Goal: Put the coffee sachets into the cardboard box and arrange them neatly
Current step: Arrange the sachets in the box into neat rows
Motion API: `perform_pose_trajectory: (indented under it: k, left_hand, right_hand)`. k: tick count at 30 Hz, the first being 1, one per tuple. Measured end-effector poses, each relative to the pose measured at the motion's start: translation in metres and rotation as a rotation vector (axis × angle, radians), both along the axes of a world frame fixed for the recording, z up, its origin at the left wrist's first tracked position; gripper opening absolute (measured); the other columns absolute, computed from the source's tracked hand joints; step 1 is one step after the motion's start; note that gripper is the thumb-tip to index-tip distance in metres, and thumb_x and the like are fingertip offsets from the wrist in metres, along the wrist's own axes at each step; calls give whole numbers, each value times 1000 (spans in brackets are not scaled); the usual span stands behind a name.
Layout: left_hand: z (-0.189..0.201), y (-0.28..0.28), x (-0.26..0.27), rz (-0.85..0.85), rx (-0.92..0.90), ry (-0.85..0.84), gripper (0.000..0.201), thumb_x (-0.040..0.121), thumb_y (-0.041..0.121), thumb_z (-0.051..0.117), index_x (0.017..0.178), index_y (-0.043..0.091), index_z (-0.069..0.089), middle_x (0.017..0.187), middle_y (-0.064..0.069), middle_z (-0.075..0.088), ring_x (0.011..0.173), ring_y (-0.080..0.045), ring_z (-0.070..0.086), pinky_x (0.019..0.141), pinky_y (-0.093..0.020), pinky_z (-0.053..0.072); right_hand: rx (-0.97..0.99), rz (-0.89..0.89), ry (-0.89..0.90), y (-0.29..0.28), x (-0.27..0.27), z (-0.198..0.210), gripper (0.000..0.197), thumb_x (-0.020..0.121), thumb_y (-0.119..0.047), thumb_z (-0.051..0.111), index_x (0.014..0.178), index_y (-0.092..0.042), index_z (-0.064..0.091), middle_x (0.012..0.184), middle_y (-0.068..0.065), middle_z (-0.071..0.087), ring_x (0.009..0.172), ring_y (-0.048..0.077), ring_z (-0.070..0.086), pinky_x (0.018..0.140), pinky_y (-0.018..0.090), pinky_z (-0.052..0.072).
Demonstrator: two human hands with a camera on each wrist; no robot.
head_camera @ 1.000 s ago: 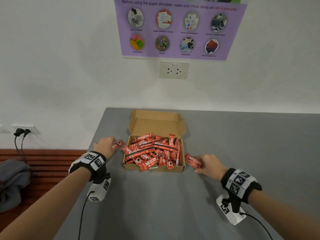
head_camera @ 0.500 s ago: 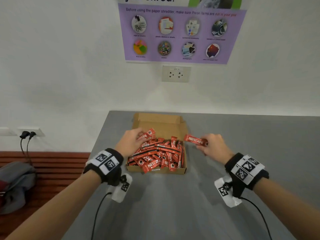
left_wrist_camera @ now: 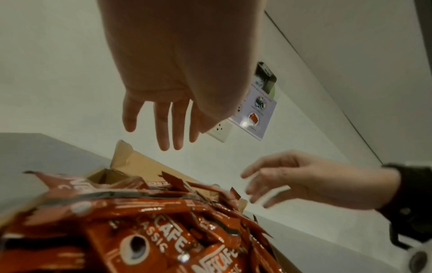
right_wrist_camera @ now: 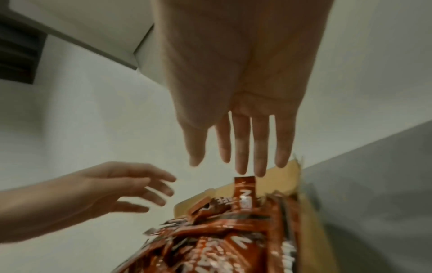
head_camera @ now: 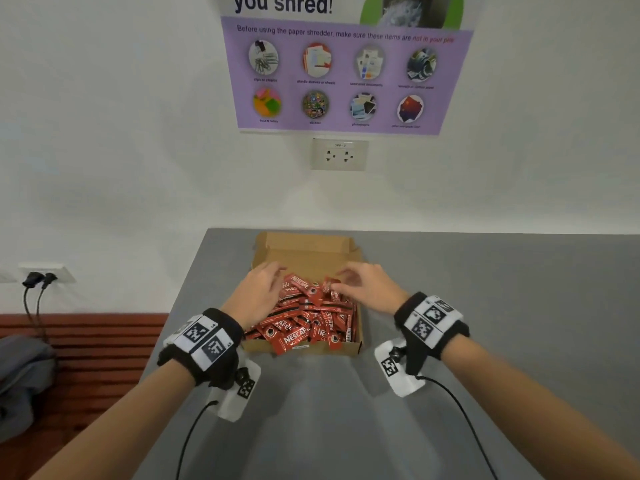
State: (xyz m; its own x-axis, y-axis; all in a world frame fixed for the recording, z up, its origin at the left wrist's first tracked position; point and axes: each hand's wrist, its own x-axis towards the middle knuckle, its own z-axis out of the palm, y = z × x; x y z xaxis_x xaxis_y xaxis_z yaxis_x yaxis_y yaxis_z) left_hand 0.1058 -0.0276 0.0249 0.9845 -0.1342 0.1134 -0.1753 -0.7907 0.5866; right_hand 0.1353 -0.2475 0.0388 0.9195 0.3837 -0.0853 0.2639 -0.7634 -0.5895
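Note:
An open cardboard box [head_camera: 304,249] sits on the grey table, heaped with several red coffee sachets [head_camera: 304,320] lying at mixed angles. My left hand [head_camera: 263,289] hovers over the box's left side with straight fingers [left_wrist_camera: 163,133] and holds nothing. My right hand [head_camera: 360,282] hovers over the back right of the pile, fingers [right_wrist_camera: 240,147] spread and empty. One sachet [right_wrist_camera: 244,192] stands on end just under the right fingertips. Both wrist views show the pile [left_wrist_camera: 151,230] close below the palms.
The grey table [head_camera: 485,306] ends at the wall behind the box and at its left edge [head_camera: 173,313]. A wall socket [head_camera: 339,154] and a purple poster [head_camera: 346,74] hang above. A wooden bench with grey cloth [head_camera: 24,368] stands at the left.
Both hands carried one sachet each from the table beside the box to over the pile and let them go. The hands now hover open above the sachets.

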Motion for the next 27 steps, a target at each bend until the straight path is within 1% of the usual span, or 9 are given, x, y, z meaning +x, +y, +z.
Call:
perform_pose_trajectory:
  k: [2, 4, 6, 7, 8, 11, 13, 19, 27]
  left_hand:
    - [2, 3, -3, -52, 31, 17, 37, 98, 28, 41, 131, 11, 47, 127, -8, 52, 103, -11, 50, 92, -22, 42]
    - [1, 2, -4, -124, 117, 83, 54, 93, 49, 42, 138, 19, 40, 137, -7, 42, 122, -16, 41, 105, -33, 35]
    - [0, -5, -2, -202, 201, 148, 88, 71, 83, 30, 143, 33, 29, 149, -5, 26, 137, -22, 23, 113, -50, 20]
    - [-1, -10, -1, -242, 243, 172, 100, 60, 92, 24, 144, 39, 23, 154, -3, 17, 141, -24, 14, 114, -56, 11]
    - [-3, -17, 0, -282, 290, 192, 103, 55, 94, 26, 145, 43, 18, 156, -2, 9, 143, -24, 6, 112, -59, 2]
    - [-11, -34, 1, -373, 397, 221, 95, 68, 79, 52, 145, 46, 9, 158, 1, -5, 145, -23, -9, 110, -59, -11]
    - [-20, -36, -1, -379, 442, 241, 95, 71, 72, 58, 146, 45, 6, 158, 1, -10, 144, -23, -14, 109, -59, -13]
    - [-33, -31, -25, -394, 512, 212, 91, 79, 63, 57, 149, 37, 4, 158, 1, -10, 145, -21, -13, 110, -57, -12]
    - [-31, -35, -39, -388, 481, 195, 84, 84, 60, 53, 149, 34, 6, 158, 2, -4, 145, -19, -11, 111, -52, -13]
  right_hand:
    - [-24, -118, -35, -20, -1, -9, 34, 91, -29, 56, 118, -8, 55, 114, 6, 61, 91, 10, 55, 67, 8, 37]
    - [-105, -203, 12, -33, -6, -24, 33, 91, -28, 57, 116, -6, 53, 112, 9, 61, 89, 13, 55, 70, 15, 41]
    - [-142, -211, 84, -33, -11, -38, 38, 91, -29, 58, 119, -5, 49, 114, 11, 60, 94, 19, 58, 76, 24, 45]
    - [-125, -201, 104, -30, -14, -43, 38, 91, -28, 58, 120, -5, 47, 113, 13, 60, 93, 20, 58, 76, 26, 46]
    - [-100, -192, 110, -25, -16, -45, 36, 92, -25, 57, 120, -5, 46, 112, 14, 60, 90, 19, 57, 75, 26, 46]
    - [-41, -207, 100, -16, -19, -47, 32, 91, -15, 57, 118, -4, 44, 107, 15, 62, 84, 17, 56, 72, 26, 46]
    - [-32, -227, 105, -17, -21, -46, 32, 89, -14, 59, 117, -4, 46, 104, 14, 62, 82, 17, 55, 70, 25, 45]
    - [-46, -210, 110, -27, -35, -45, 33, 88, -14, 61, 116, -5, 46, 100, 9, 60, 82, 14, 53, 67, 22, 41]
    - [-115, -163, 132, -32, -44, -39, 36, 89, -19, 60, 119, -6, 45, 102, 9, 61, 86, 17, 58, 74, 26, 50]
